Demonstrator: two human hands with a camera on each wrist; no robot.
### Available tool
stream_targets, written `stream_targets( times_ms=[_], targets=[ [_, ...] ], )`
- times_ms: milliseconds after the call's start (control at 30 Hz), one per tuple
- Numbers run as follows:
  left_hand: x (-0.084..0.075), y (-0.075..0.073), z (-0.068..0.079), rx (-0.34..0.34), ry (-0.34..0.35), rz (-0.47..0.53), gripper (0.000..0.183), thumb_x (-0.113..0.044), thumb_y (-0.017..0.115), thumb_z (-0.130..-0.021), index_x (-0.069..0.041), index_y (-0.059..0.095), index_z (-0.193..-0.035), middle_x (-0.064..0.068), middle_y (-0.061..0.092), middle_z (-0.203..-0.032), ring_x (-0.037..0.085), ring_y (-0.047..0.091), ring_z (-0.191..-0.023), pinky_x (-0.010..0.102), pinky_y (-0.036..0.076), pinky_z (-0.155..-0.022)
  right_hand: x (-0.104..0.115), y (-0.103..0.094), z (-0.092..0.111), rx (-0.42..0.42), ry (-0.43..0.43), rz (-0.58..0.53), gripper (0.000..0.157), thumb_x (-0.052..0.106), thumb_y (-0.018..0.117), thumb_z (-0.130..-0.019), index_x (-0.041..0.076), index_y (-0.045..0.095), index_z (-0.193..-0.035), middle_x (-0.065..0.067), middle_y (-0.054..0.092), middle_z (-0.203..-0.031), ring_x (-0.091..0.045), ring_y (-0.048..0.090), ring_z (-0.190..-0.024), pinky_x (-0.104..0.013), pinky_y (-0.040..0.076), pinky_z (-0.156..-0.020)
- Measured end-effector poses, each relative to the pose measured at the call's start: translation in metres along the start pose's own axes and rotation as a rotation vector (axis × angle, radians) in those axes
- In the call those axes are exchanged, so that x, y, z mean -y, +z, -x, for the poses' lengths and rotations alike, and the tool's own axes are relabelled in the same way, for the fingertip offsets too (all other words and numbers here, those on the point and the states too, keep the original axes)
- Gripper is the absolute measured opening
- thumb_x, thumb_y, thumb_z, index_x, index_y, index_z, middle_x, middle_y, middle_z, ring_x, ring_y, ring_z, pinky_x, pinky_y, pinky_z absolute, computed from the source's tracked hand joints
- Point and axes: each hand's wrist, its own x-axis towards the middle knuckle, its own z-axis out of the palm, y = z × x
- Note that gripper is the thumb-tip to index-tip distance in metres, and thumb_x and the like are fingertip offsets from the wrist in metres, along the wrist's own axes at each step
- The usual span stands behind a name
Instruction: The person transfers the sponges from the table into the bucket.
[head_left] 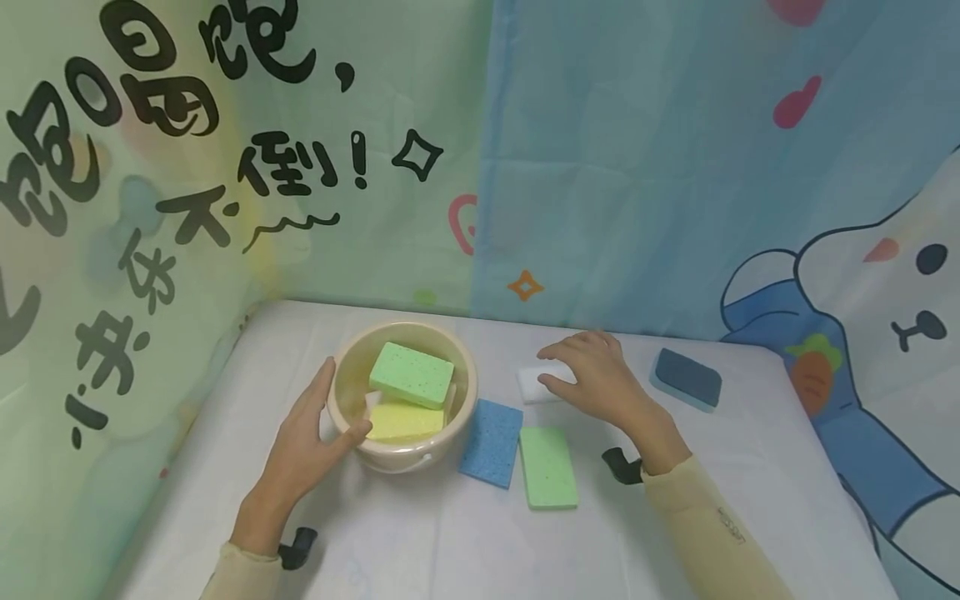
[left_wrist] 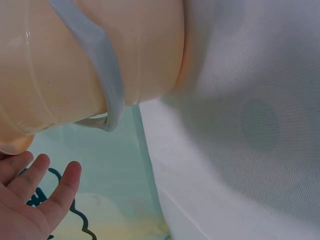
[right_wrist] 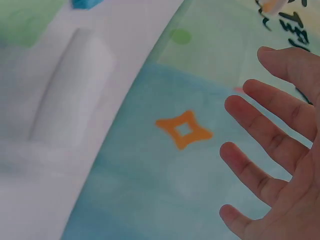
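White block (head_left: 532, 387): on the surface (head_left: 450, 550), right of the bucket (head_left: 390, 460), partly hidden by the right hand
Right hand (head_left: 596, 379): fingers spread wide above the white block
Left hand (head_left: 303, 446): fingers wide along the bucket's side, thumb at its rim
Inside bucket: green sponge (head_left: 412, 374) tilted above yellow sponge (head_left: 405, 423)
Between bucket and right sleeve (head_left: 705, 525): blue sponge (head_left: 491, 443), pale green sponge (head_left: 549, 468)
Beyond right hand: dark blue sponge (head_left: 687, 379)
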Motion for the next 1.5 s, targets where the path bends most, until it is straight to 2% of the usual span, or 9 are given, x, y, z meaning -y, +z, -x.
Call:
stream_targets(
  times_ms=[300,533,833,1033,1167,1333,1500],
  targets=[
    [0.0,0.0,0.0,-0.002,0.0,0.002,0.097,-0.051,0.07,-0.09,-0.011,0.017,-0.161,0.008,0.02,-0.164,0.032,0.024,-0.148,0.056,0.026,-0.115,-0.027,0.012,0.022,0.001,0.051,0.034,0.029,0.019,0.077,-0.089,0.007,0.072,-0.115,-0.011,0.071,-0.108,-0.039,0.058,-0.108,-0.066,0.036,-0.098],
    [0.0,0.001,0.0,-0.001,0.003,-0.001,0.098,-0.051,0.07,-0.089,-0.011,0.017,-0.161,0.008,0.02,-0.164,0.032,0.024,-0.148,0.056,0.026,-0.115,-0.032,0.024,0.04,0.043,0.11,0.01,0.032,0.02,0.076,-0.088,0.007,0.071,-0.117,-0.013,0.07,-0.11,-0.04,0.057,-0.109,-0.065,0.037,-0.097],
    [0.0,0.001,0.0,-0.003,-0.002,-0.004,0.098,-0.051,0.07,-0.089,-0.011,0.017,-0.161,0.008,0.02,-0.164,0.032,0.025,-0.147,0.056,0.027,-0.115,-0.018,0.043,0.068,0.097,0.181,-0.005,0.034,0.021,0.076,-0.088,0.006,0.07,-0.119,-0.013,0.069,-0.113,-0.042,0.056,-0.113,-0.067,0.036,-0.097],
    [-0.001,0.0,0.0,-0.007,-0.003,0.004,0.097,-0.049,0.071,-0.089,-0.01,0.018,-0.161,0.009,0.021,-0.164,0.033,0.026,-0.147,0.057,0.028,-0.114,-0.007,0.052,0.083,0.07,0.192,0.002,0.033,0.024,0.078,-0.086,0.007,0.072,-0.114,-0.013,0.07,-0.111,-0.041,0.059,-0.109,-0.066,0.039,-0.094],
    [-0.001,0.0,0.0,-0.007,0.002,0.005,0.097,-0.049,0.071,-0.089,-0.01,0.018,-0.161,0.009,0.021,-0.164,0.033,0.025,-0.147,0.057,0.027,-0.115,0.0,0.056,0.09,0.066,0.24,0.01,0.035,0.027,0.077,-0.087,0.006,0.071,-0.115,-0.015,0.069,-0.114,-0.043,0.058,-0.111,-0.068,0.036,-0.098],
    [0.0,0.0,0.0,-0.006,0.001,0.002,0.097,-0.049,0.071,-0.09,-0.01,0.017,-0.161,0.008,0.02,-0.164,0.032,0.024,-0.148,0.056,0.027,-0.115,0.012,0.062,0.098,0.068,0.315,0.08,0.041,0.037,0.076,-0.088,0.005,0.072,-0.113,-0.016,0.07,-0.11,-0.043,0.057,-0.111,-0.073,0.028,-0.102],
    [0.0,0.0,0.001,-0.008,-0.001,0.003,0.098,-0.05,0.071,-0.09,-0.011,0.017,-0.161,0.008,0.02,-0.164,0.032,0.024,-0.148,0.057,0.027,-0.115,0.025,0.07,0.104,0.074,0.396,0.207,0.057,0.055,0.07,-0.087,0.001,0.073,-0.105,-0.02,0.069,-0.11,-0.045,0.056,-0.111,-0.078,0.02,-0.103]
  ],
)
